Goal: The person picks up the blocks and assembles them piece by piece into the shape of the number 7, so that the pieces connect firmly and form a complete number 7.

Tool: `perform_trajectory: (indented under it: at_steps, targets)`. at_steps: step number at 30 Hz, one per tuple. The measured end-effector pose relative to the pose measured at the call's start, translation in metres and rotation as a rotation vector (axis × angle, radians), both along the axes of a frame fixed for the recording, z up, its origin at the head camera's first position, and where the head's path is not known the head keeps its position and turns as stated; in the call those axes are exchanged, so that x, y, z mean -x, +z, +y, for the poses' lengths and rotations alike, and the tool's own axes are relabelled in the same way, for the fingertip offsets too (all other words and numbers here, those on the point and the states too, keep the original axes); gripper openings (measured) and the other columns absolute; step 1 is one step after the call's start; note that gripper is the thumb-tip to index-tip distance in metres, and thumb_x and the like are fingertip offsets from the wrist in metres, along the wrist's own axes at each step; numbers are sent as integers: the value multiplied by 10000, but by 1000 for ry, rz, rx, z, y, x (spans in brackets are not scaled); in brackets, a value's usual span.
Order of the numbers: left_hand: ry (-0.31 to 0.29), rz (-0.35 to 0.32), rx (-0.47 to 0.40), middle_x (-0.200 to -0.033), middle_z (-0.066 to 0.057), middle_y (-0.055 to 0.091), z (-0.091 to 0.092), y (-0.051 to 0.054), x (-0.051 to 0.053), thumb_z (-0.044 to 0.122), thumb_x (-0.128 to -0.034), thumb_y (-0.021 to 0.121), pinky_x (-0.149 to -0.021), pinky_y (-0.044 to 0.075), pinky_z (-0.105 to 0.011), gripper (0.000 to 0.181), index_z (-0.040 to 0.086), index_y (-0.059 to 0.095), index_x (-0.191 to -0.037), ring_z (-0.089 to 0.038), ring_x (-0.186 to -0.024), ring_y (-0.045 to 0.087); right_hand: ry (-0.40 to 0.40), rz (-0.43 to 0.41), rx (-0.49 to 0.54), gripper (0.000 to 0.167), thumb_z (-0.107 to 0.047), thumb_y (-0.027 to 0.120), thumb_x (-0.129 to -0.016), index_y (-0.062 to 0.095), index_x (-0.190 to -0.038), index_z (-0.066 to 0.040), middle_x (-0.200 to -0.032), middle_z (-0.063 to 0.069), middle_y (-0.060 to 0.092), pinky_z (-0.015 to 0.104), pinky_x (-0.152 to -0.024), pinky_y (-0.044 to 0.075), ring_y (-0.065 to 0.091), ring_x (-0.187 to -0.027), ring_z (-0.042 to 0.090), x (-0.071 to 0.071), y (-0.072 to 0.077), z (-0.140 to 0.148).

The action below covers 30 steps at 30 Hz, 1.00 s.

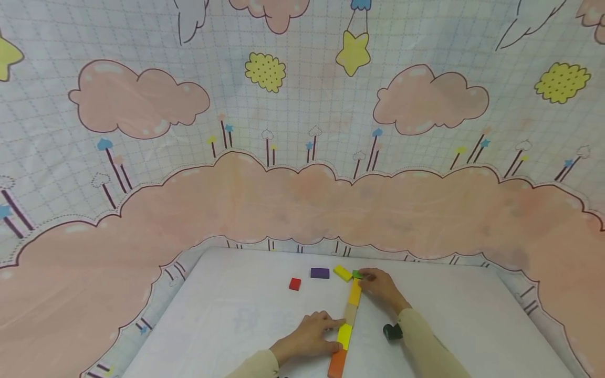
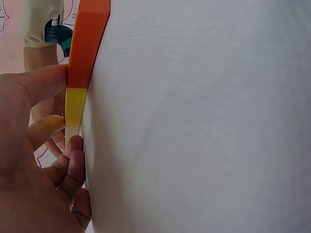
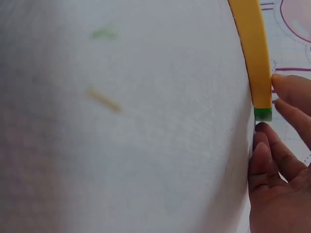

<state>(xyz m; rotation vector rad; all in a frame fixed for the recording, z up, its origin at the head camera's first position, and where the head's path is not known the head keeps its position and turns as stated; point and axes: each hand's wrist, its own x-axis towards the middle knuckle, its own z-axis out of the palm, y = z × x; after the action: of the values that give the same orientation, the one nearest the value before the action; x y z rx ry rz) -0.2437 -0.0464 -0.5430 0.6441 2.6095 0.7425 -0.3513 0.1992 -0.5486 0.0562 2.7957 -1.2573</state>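
A straight row of blocks runs away from me: an orange block [image 1: 337,363], a bright yellow block [image 1: 344,336], a pale wooden block [image 1: 350,314], an amber block [image 1: 355,292] and a green block [image 1: 357,274] at the far end. My left hand [image 1: 309,334] is on the row's left side. Its thumb touches near the orange-yellow joint and its index fingertip near the yellow-wooden joint. On the other side, my right hand [image 1: 382,287] reaches the far end, thumb by the amber block and fingers at the green block [image 3: 263,114], which they partly cover in the head view.
Left of the row's far end lie a yellow block [image 1: 342,273], a purple block [image 1: 320,273] and a small red block [image 1: 295,284]. A dark green, rounded object [image 1: 392,332] sits beside the right sleeve. A patterned cloth [image 1: 302,205] hangs behind the white tabletop [image 1: 227,304].
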Motion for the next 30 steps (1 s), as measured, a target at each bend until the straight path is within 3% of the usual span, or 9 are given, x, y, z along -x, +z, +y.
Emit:
perform_trajectory:
  at_steps: [4,12,20,26,30]
  targets:
    - [-3,-2,-1,-1053,114,558,0,1,0,476,-848,722,-811,398,-283,539,481,537,-1354,-61,-927,452,17,11,-12,357,-241,707,-887,664,-1234,-166,-1194,80,638,413,-888,526,562,-1028,233,-1,0,0]
    - [-12,9,2,-1050,120,555,0,1,1,477,-851,718,-817,394,-286,537,476,536,-1357,-51,-919,445,12,7,-25,352,-224,700,-886,664,-1228,-148,-1248,93,633,495,-990,474,568,-1128,277,0,0,-1]
    - [-12,-12,-9,-1034,126,553,-1,1,1,470,-866,704,-829,414,-303,522,470,533,-1360,-55,-916,452,18,15,-26,344,-218,705,-888,663,-1219,-133,-1249,115,631,504,-994,469,570,-1131,300,-1,-2,-1]
    - [31,-50,-65,-1030,113,588,-5,6,1,420,-893,694,-924,508,-364,496,383,553,-1367,-59,-903,506,9,11,-10,344,-224,709,-885,666,-1218,-152,-1244,108,632,519,-1005,460,566,-1133,297,-1,-4,0]
    - [47,-50,-115,-1017,101,600,-10,11,4,382,-896,702,-890,524,-315,435,307,605,-1314,-57,-885,517,9,11,-2,337,-233,711,-885,667,-1211,-161,-1245,88,634,512,-1005,460,563,-1130,279,0,-6,0]
